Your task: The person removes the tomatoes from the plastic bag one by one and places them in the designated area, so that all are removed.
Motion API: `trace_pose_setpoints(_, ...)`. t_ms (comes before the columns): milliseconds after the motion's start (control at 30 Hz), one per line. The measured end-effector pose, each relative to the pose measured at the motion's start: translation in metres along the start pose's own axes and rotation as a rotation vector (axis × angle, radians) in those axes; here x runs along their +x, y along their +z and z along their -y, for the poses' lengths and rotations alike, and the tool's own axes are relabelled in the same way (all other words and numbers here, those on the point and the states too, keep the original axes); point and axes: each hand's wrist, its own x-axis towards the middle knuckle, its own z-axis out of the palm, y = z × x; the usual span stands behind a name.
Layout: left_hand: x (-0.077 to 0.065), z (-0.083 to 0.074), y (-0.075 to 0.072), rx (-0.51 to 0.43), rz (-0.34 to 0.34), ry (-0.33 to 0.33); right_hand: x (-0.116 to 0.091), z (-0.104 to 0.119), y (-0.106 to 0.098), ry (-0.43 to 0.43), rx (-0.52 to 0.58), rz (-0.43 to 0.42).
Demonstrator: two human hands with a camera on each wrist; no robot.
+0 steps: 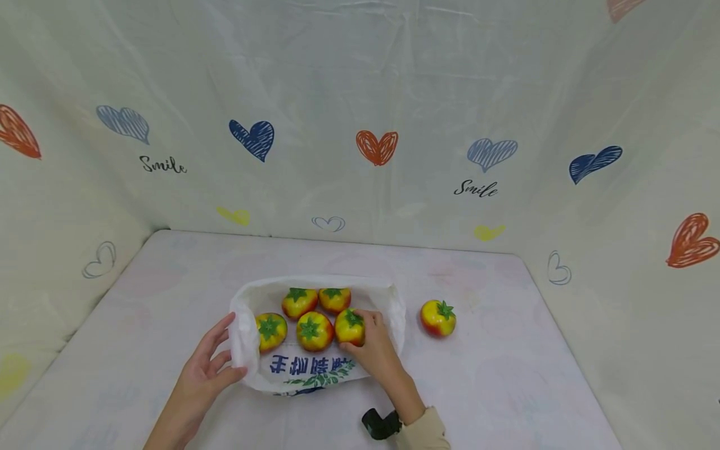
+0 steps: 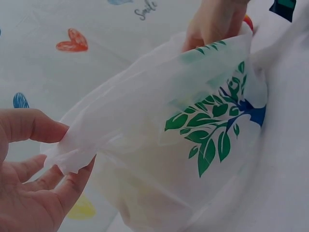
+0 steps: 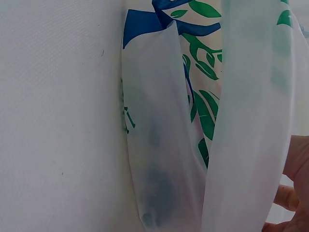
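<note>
A white plastic bag (image 1: 243, 347) with blue lettering and a green leaf print lies on the table, its mouth wide and its edge folded over. Several round yellow-and-red tomatoes (image 1: 315, 331) with green star-shaped tops sit in it. My left hand (image 1: 205, 365) pinches the bag's left rim between thumb and fingers, as the left wrist view shows close up. Inside the bag's right side, my right hand (image 1: 374, 344) grips the rightmost tomato (image 1: 347, 328) from its right. The bag's wall (image 3: 251, 121) fills much of the right wrist view and hides that tomato.
One more tomato (image 1: 438, 319) lies on the table, right of the bag. The table (image 1: 495, 375) is covered in a pale cloth. A white curtain (image 1: 315, 75) with printed hearts hangs behind it and at both sides. My right wrist wears a black camera (image 1: 379, 425).
</note>
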Motion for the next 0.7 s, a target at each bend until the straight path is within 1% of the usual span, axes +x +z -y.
trace_pose_setpoints(233,0.000,0.000,0.000,-0.004,0.000,-0.007,0.002,-0.002,0.003,-0.008,0.002,0.006)
trace_pose_setpoints(400,-0.001,-0.001,0.001,-0.001,-0.003,-0.015,0.000,-0.001,0.001,-0.011,0.007,0.007)
trace_pose_setpoints(567,-0.001,-0.001,0.002,0.006,-0.016,-0.027,-0.005,0.004,-0.008,-0.026,0.040,0.014)
trace_pose_setpoints(700,-0.001,0.000,0.001,0.011,-0.022,-0.031,-0.010,0.009,-0.018,-0.062,0.078,0.018)
